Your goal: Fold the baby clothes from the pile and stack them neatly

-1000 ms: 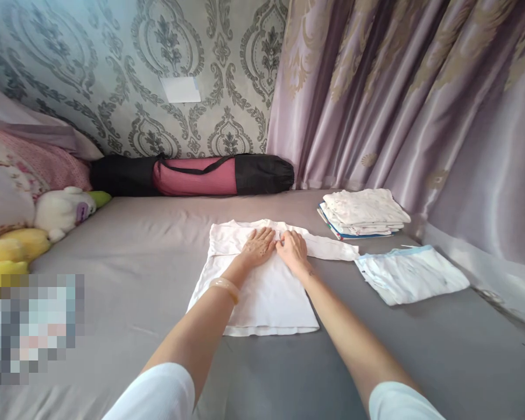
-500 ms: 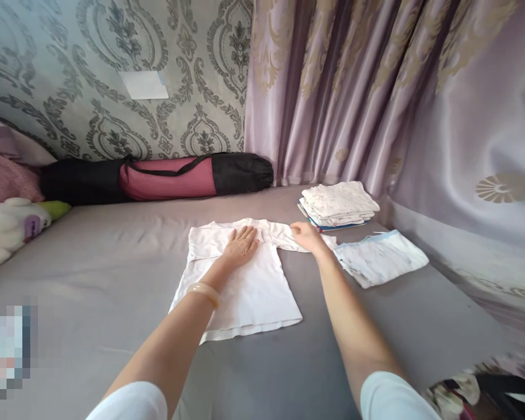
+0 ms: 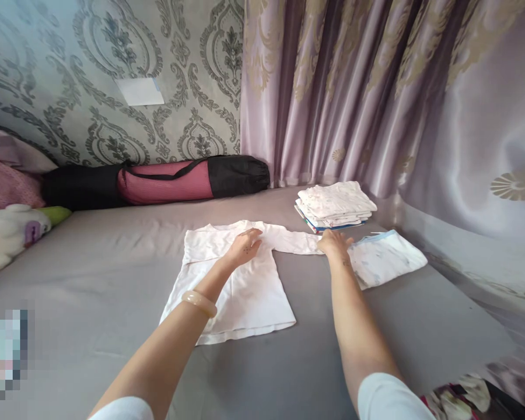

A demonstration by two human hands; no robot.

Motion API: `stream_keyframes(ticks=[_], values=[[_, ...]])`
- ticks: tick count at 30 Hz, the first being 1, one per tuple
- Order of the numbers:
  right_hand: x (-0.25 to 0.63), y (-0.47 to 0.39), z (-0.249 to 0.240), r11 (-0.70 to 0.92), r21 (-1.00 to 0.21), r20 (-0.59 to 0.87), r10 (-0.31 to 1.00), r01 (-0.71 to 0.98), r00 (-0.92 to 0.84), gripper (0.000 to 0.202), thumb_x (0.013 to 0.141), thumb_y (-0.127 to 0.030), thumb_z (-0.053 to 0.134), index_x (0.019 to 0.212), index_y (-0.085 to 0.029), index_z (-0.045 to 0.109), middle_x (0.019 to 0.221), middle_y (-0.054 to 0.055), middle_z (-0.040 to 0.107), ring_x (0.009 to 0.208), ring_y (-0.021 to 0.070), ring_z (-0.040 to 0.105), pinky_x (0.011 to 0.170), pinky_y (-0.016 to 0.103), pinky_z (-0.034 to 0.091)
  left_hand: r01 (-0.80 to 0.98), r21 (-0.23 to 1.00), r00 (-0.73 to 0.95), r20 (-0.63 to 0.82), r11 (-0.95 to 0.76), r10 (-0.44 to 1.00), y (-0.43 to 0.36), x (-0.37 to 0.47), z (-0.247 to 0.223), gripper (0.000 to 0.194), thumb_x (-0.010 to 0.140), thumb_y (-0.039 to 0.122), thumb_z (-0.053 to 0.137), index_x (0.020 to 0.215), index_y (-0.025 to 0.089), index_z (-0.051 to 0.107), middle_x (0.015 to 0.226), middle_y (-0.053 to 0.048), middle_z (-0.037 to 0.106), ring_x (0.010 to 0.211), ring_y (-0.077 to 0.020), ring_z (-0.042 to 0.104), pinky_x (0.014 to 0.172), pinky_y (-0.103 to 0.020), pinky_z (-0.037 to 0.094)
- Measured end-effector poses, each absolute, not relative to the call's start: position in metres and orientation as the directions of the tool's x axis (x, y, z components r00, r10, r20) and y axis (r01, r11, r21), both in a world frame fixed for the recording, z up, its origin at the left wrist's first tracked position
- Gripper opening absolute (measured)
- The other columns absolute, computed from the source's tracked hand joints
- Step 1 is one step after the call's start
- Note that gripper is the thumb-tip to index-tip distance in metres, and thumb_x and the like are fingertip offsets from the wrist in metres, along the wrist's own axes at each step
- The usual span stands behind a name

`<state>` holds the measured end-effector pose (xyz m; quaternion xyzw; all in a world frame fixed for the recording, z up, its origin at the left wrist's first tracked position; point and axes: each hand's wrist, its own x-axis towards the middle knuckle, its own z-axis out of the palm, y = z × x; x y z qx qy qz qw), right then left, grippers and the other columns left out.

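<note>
A small white long-sleeved shirt (image 3: 245, 297) lies on the grey bed sheet, its left sleeve folded across the chest and its right sleeve stretched out to the right. Over the upper chest, near the collar, is my left hand (image 3: 246, 246), its fingers curled and bunched; whether cloth is between them is hidden. My right hand (image 3: 336, 244) is at the cuff of the outstretched sleeve, thumb and finger on the cuff and the other fingers spread. Just right of it lies a folded white cloth with a blue edge (image 3: 389, 256).
Behind the cloth is a stack of folded clothes (image 3: 336, 204). A black and red rolled bag (image 3: 166, 181) lies along the wall. At the left is a white plush toy (image 3: 9, 233). Dark patterned fabric (image 3: 464, 399) shows at the lower right.
My right hand has moved right to the cuff, and the sleeve is straighter. My left hand has gone from lying flat on the shirt to curled fingers near the collar.
</note>
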<state>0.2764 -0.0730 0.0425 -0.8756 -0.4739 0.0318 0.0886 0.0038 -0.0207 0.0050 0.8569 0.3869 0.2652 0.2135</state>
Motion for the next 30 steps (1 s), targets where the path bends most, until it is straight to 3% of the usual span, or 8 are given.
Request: stream_keyframes(ticks=[4, 8, 14, 17, 20, 24, 27, 30], values=[[0.277, -0.075, 0.055, -0.537, -0.195, -0.038, 0.841, 0.821, 0.540, 0.026, 0.075, -0.018, 0.061, 0.099, -0.013, 0.073, 0.108, 0.022, 0.067, 0.107, 0.0314, 0.059, 0.085, 0.038, 0.042, 0.397, 0.813, 0.481, 0.211, -0.426, 0.851, -0.031, 0.025, 0.023, 0.033, 0.085, 0.032, 0.052, 0.111, 0.016, 0.065, 0.116, -0.013, 0.066, 0.097, -0.0238, 0.065, 0.091, -0.038, 0.050], [0.274, -0.083, 0.074, -0.390, -0.396, -0.038, 0.912, 0.831, 0.409, 0.021, 0.073, -0.021, 0.058, 0.087, -0.017, 0.073, 0.082, 0.010, 0.070, 0.084, 0.0229, 0.064, 0.068, 0.027, 0.043, 0.072, 0.986, 0.459, 0.101, -0.150, 0.883, -0.044, 0.042, 0.044, 0.035, 0.084, 0.042, 0.061, 0.106, 0.016, 0.065, 0.109, -0.012, 0.068, 0.100, -0.0231, 0.064, 0.092, -0.039, 0.049], [0.254, -0.087, 0.089, -0.184, -0.713, 0.056, 0.947, 0.676, 0.316, 0.032, 0.079, -0.036, 0.056, 0.099, -0.014, 0.069, 0.067, 0.000, 0.063, 0.058, 0.0142, 0.058, 0.053, 0.022, 0.040, -0.173, 0.962, 0.513, -0.095, 0.211, 0.853, -0.061, 0.060, 0.070, 0.048, 0.082, 0.053, 0.063, 0.108, 0.013, 0.060, 0.120, -0.018, 0.061, 0.103, -0.0244, 0.064, 0.090, -0.039, 0.051], [0.236, -0.089, 0.094, -0.070, -0.794, 0.112, 0.960, 0.604, 0.258, 0.031, 0.079, -0.036, 0.058, 0.097, -0.013, 0.068, 0.071, 0.002, 0.065, 0.064, 0.0148, 0.060, 0.057, 0.022, 0.044, -0.206, 0.929, 0.587, -0.135, 0.308, 0.799, -0.065, 0.063, 0.076, 0.058, 0.081, 0.064, 0.058, 0.112, 0.015, 0.058, 0.120, -0.017, 0.060, 0.103, -0.0261, 0.063, 0.088, -0.041, 0.052], [0.215, -0.091, 0.099, 0.006, -0.908, 0.071, 0.988, 0.419, 0.140, 0.028, 0.085, -0.034, 0.056, 0.101, -0.014, 0.066, 0.081, 0.005, 0.070, 0.072, 0.0157, 0.065, 0.063, 0.024, 0.050, -0.212, 0.929, 0.632, -0.107, 0.303, 0.768, -0.067, 0.062, 0.080, 0.060, 0.080, 0.068, 0.056, 0.113, 0.017, 0.059, 0.113, -0.014, 0.063, 0.102, -0.0256, 0.064, 0.087, -0.041, 0.052], [0.197, -0.092, 0.103, -0.024, -0.995, -0.029, 0.998, 0.093, -0.060, 0.034, 0.097, -0.037, 0.041, 0.114, -0.015, 0.060, 0.097, 0.009, 0.073, 0.084, 0.0165, 0.069, 0.074, 0.029, 0.056, -0.225, 0.941, 0.476, -0.121, 0.254, 0.871, -0.061, 0.055, 0.077, 0.046, 0.076, 0.055, 0.068, 0.100, 0.016, 0.061, 0.097, -0.008, 0.065, 0.093, -0.0214, 0.064, 0.087, -0.040, 0.052], [0.197, -0.090, 0.104, -0.035, -0.999, -0.035, 0.999, -0.003, -0.002, 0.036, 0.100, -0.038, 0.037, 0.115, -0.013, 0.057, 0.111, 0.015, 0.070, 0.090, 0.0172, 0.069, 0.075, 0.029, 0.056, -0.239, 0.934, 0.339, -0.177, 0.267, 0.924, -0.048, 0.044, 0.072, 0.032, 0.072, 0.035, 0.073, 0.093, 0.015, 0.060, 0.087, -0.005, 0.064, 0.082, -0.0176, 0.063, 0.079, -0.037, 0.055], [0.204, -0.088, 0.103, -0.023, -1.000, -0.023, 0.996, -0.001, 0.089, 0.030, 0.099, -0.035, 0.041, 0.109, -0.012, 0.058, 0.111, 0.016, 0.070, 0.086, 0.0164, 0.070, 0.069, 0.025, 0.056, -0.260, 0.933, 0.211, -0.196, 0.249, 0.958, -0.035, 0.029, 0.071, 0.024, 0.066, 0.026, 0.071, 0.085, 0.014, 0.061, 0.074, -0.001, 0.060, 0.069, -0.0137, 0.058, 0.064, -0.028, 0.054]])
